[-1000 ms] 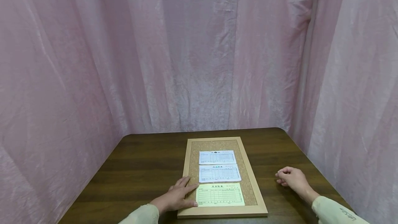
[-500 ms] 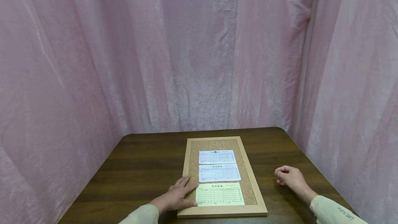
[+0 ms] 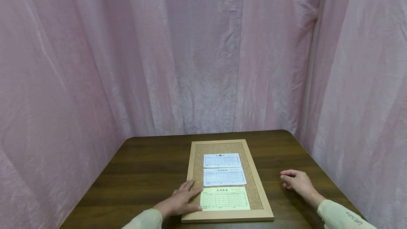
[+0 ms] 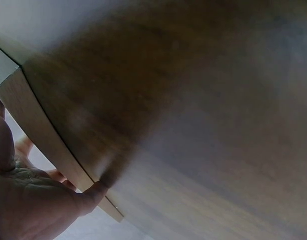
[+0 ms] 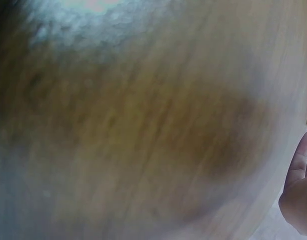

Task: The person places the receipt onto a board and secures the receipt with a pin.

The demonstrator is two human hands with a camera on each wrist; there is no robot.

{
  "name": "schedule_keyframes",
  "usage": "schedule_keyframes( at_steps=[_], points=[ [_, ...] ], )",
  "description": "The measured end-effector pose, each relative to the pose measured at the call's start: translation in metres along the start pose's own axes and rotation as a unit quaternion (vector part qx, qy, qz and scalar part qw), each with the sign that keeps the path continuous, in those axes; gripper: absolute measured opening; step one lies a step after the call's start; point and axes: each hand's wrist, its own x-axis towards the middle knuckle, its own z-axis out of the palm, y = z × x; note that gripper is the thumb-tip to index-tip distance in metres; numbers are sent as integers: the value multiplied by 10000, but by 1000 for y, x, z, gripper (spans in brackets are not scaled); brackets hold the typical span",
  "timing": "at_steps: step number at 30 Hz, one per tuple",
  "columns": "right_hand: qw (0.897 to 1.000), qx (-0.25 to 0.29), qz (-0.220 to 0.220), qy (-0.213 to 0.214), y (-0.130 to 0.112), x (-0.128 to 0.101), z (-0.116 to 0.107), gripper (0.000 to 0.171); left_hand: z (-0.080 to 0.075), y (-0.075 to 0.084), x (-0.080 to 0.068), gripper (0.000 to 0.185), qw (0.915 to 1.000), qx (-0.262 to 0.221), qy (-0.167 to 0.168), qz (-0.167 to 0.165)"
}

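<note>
- The right hand (image 3: 297,182), at the lower right of the head view, has uncurled since a second ago: its fingers were bunched over the table (image 3: 143,172) and now reach leftward, loose and holding nothing.
- That looks like a hand freed up and turning towards the cork board (image 3: 251,190) (only a judgement).
- The left hand (image 3: 182,199) has not shifted; it lies flat, fingers straight, over the board's left frame near the bottom, fingertips touching the yellow slip (image 3: 225,198).
- Two white slips (image 3: 224,169) sit above it on the cork, low in the frame's centre.
- Whether pins hold the slips is too small to tell; their print is unreadable.
- Both wrist views are blurred: wood grain, a strip of frame (image 4: 48,140), part of a palm.
</note>
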Motion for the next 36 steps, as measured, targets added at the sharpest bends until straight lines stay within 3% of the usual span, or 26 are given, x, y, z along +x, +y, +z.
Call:
schedule_keyframes(
  at_steps=[11, 18, 36],
  points=[
    [9999, -55, -76, -73, -1, -2, -3, 39, 0, 0, 0, 73, 10000, 8, -5, 10],
    [9997, -225, -19, 100, -1, -1, -1, 25, 0, 0, 0, 72, 10000, 1, -30, 11],
    [9992, -366, -164, 58, 1, -3, -3, 35, 2, -3, 1, 73, 9999, -91, -88, -71]
  ],
)
